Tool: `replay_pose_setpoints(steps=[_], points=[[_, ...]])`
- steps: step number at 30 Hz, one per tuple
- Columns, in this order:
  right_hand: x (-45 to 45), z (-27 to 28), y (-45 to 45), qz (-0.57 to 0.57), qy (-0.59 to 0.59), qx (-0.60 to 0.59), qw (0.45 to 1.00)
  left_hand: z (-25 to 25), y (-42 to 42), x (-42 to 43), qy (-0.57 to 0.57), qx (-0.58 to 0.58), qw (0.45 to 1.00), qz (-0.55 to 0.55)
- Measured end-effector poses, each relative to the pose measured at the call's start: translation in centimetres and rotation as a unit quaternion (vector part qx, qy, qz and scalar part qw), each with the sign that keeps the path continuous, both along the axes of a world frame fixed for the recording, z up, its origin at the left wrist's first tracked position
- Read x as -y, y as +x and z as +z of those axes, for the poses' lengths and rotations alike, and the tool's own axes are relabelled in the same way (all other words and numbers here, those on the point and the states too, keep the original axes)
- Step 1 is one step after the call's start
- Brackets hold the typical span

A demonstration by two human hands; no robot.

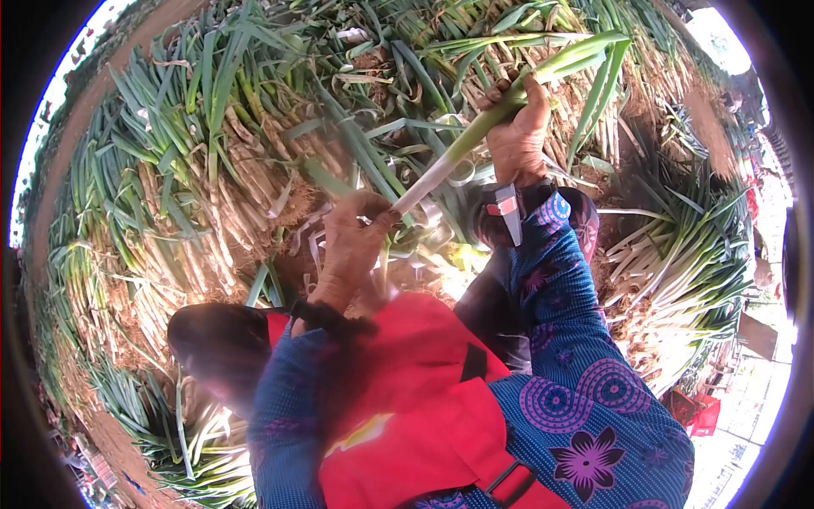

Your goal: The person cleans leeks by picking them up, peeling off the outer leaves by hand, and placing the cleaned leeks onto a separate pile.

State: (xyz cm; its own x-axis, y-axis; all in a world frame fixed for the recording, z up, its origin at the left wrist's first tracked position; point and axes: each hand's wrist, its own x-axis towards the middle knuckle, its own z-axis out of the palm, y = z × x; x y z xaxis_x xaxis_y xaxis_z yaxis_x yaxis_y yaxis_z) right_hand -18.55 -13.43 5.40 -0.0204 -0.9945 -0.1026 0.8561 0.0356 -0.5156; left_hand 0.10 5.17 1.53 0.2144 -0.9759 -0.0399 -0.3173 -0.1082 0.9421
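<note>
A long green onion (465, 146) slants across the middle of the view, its green leaves at the upper right and its white end at the lower left. My right hand (520, 134) is wrapped round its upper green part. Its white root end meets my left hand (354, 237), whose fingers are closed in a pinch there, slightly blurred. Below my left hand, strips of peeled skin and leaves (437, 242) lie in bright light between my knees. A wristband with a red and grey piece (506, 206) sits on my right wrist.
Unpeeled green onions (203, 170) with soil on their roots are heaped at the left and across the top. At the right lies a pile of clean white-stemmed onions (678, 271); another pile (208, 450) is at the lower left. A red crate (702, 416) stands far right.
</note>
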Motion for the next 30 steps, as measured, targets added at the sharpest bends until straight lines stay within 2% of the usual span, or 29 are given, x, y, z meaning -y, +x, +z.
replay_pose_setpoints(steps=[2,7,11,16,18,22,23,24,25,28,30], points=[[-0.3,0.1,0.1,-0.005,-0.008,-0.013,1.0,-0.7,0.4,0.2,0.007,0.027,1.0,-0.006],[-0.6,0.3,0.4,-0.001,-0.016,-0.032,0.999,-1.3,1.1,0.6,0.053,-0.025,0.996,-0.073],[-0.7,0.2,0.7,0.003,-0.024,-0.037,0.999,1.5,1.0,0.2,0.084,-0.015,0.993,-0.077],[-0.7,-0.2,1.1,0.007,-0.02,-0.059,0.998,2.1,2.5,0.6,0.037,-0.218,0.974,-0.059],[-0.4,-0.6,1.0,0.025,-0.017,-0.054,0.998,4.0,2.8,0.5,0.012,-0.354,0.934,-0.04],[-0.3,-0.6,1.3,0.05,-0.003,-0.038,0.998,6.3,5.5,1.5,-0.102,-0.421,0.901,0.009],[-0.5,-0.5,1.5,0.069,-0.012,-0.043,0.997,6.8,5.9,1.7,-0.074,-0.407,0.91,0.035],[-0.7,-0.4,1.7,0.089,-0.028,-0.029,0.995,7.3,6.0,1.7,0.017,-0.247,0.968,0.048],[-1.0,-0.2,1.9,0.111,-0.045,-0.016,0.993,8.1,6.1,1.8,0.106,-0.077,0.989,0.061],[-2.7,1.5,3.3,0.139,-0.054,0.002,0.989,1.8,6.3,2.0,-0.01,0.088,0.996,-0.017],[-2.5,0.8,3.9,0.182,-0.078,0.028,0.98,2.7,3.9,2.3,-0.064,0.112,0.991,-0.036]])
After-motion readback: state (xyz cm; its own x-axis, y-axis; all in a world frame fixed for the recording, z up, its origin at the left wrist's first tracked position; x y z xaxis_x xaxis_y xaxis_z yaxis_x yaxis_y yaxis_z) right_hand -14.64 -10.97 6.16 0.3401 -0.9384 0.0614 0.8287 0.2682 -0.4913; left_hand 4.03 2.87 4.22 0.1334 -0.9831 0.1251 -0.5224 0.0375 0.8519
